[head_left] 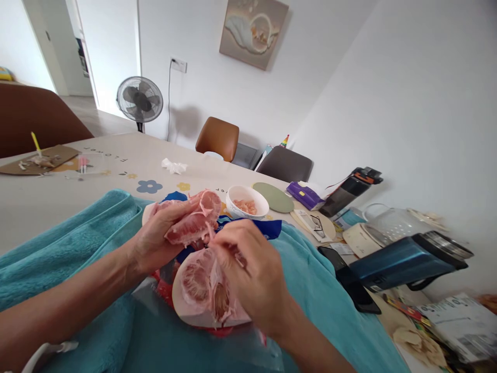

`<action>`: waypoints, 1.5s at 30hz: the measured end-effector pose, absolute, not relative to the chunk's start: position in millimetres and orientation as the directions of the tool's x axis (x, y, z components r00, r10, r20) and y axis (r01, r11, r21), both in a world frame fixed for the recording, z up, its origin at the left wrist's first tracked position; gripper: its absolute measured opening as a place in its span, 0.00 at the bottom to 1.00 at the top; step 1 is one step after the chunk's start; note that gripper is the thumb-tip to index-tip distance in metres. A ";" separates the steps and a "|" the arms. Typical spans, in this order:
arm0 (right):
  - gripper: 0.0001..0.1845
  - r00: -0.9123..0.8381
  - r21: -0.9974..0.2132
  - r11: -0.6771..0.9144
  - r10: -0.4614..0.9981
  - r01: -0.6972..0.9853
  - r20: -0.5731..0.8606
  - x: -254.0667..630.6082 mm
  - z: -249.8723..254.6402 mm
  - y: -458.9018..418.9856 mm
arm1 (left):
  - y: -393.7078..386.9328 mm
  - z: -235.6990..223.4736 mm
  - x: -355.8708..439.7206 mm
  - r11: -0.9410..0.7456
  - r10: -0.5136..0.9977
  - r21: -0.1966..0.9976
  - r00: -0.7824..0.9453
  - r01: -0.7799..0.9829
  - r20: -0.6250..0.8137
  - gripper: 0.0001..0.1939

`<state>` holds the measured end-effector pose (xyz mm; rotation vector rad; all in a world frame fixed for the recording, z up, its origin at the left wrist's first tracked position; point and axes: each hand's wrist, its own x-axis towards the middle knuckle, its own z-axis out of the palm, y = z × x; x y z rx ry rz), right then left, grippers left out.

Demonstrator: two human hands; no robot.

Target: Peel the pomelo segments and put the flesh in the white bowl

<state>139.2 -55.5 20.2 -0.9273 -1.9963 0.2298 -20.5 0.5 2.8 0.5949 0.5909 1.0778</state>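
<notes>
In my left hand [165, 233] is a pink pomelo segment [189, 228], its pulp partly bared and torn membrane curling at the top. My right hand [252, 269] is closed in a pinch beside it, with pale shreds of pomelo membrane [210, 231] at the fingertips. Below both hands sits a cut pomelo half [194, 285] with thick pale rind, pink flesh and a hollow core, on clear and red plastic. Another piece is partly hidden behind my left hand. A white bowl [261, 201] holding pieces of pulp stands just beyond.
A teal towel [310, 290] covers the near table. On the right lie a black phone [351, 282], a blue thermos [404, 261], a dark bottle [347, 194], glasses [317, 225] and a purple packet [305, 196]. A green mat [274, 198] and crumpled tissue [174, 166] lie farther back.
</notes>
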 end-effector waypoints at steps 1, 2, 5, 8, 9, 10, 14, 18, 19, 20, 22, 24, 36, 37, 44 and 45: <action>0.07 -0.264 -0.534 0.663 0.723 0.525 0.638 141.3 20.7 -51.2 | -1.9 2.7 -19.3 0.330 0.924 0.709 0.367 -0.623 -0.107 0.08; 0.06 -0.217 -0.581 0.621 0.759 0.526 0.614 142.6 20.3 -47.7 | -4.0 2.1 -17.9 0.310 0.924 0.723 0.376 -0.617 -0.075 0.07; 0.09 -0.165 -0.660 0.533 0.828 0.529 0.536 141.8 14.1 -42.6 | -8.8 -0.1 -13.5 0.289 0.896 0.761 0.444 -0.581 -0.001 0.07; 0.17 -0.200 -0.586 0.554 0.805 0.592 0.559 138.4 6.7 -43.1 | -12.7 -0.6 -10.7 0.286 0.874 0.783 0.485 -0.552 0.022 0.08; 0.13 -0.211 -0.539 0.568 0.785 0.622 0.583 137.8 5.1 -43.4 | -14.0 -0.3 -10.2 0.294 0.875 0.787 0.485 -0.542 0.008 0.07; 0.09 -0.219 -0.493 0.576 0.766 0.652 0.605 137.6 4.4 -43.5 | -15.3 0.1 -10.0 0.302 0.880 0.791 0.475 -0.532 -0.016 0.05; 0.06 -0.200 -0.452 0.545 0.766 0.706 0.610 140.2 8.0 -41.2 | -19.3 1.1 -10.2 0.320 0.906 0.806 0.408 -0.497 -0.108 0.15; 0.08 -0.275 -0.592 0.516 0.848 0.618 0.452 139.7 13.7 -42.5 | -17.1 -1.9 -11.0 0.304 0.922 0.803 0.369 -0.513 -0.113 0.12; 0.09 -0.316 -0.609 0.521 0.852 0.598 0.418 137.7 14.3 -45.5 | -15.1 -2.7 -11.2 0.290 0.927 0.800 0.363 -0.526 -0.097 0.09; 0.09 -0.367 -0.612 0.532 0.847 0.585 0.386 135.0 14.6 -49.9 | -12.7 -3.2 -11.6 0.278 0.932 0.797 0.353 -0.536 -0.087 0.05; 0.08 -0.485 -0.582 0.585 0.806 0.566 0.339 128.8 15.3 -61.9 | -7.6 -3.1 -12.7 0.263 0.943 0.797 0.318 -0.543 -0.094 0.03; 0.07 -0.601 -0.530 0.667 0.730 0.524 0.325 124.6 17.5 -74.0 | -3.7 -1.3 -13.9 0.249 0.953 0.799 0.283 -0.548 -0.104 0.06; 0.06 -0.200 -0.470 0.411 0.878 0.782 0.435 180.2 34.9 -26.2 | -4.9 6.1 -16.9 0.256 0.921 0.795 0.390 -0.550 -0.026 0.08; 0.06 -0.221 -0.447 0.408 0.883 0.796 0.413 182.0 34.0 -24.5 | -4.6 6.0 -17.0 0.254 0.921 0.796 0.389 -0.549 -0.026 0.08; 0.11 -0.269 -0.293 0.305 0.950 0.906 0.157 179.7 19.8 -17.6 | -4.7 4.8 -15.9 0.273 0.932 0.804 0.353 -0.528 -0.084 0.08; 0.12 -0.251 -0.287 0.284 0.957 0.915 0.147 179.6 15.8 -14.8 | -5.0 4.8 -15.5 0.279 0.931 0.801 0.353 -0.530 -0.091 0.08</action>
